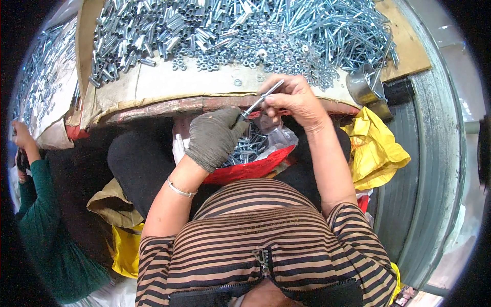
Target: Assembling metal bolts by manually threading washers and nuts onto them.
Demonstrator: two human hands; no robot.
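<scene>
My left hand, in a grey glove, is closed around the lower end of a thin, shiny metal bolt. The bolt slants up and to the right, its upper end sticking out free. My bare right hand pinches the bolt at mid-length between thumb and fingers; a small part may be hidden there. Both hands are just off the near edge of the worktable. Below them, an open red-and-white bag on my lap holds many similar metal pieces.
Heaped on the table are metal sleeves, small nuts and washers and long thin bolts. A curved metal holder stands at the right edge, above a yellow bag. At far left, a co-worker's green sleeve reaches toward another heap.
</scene>
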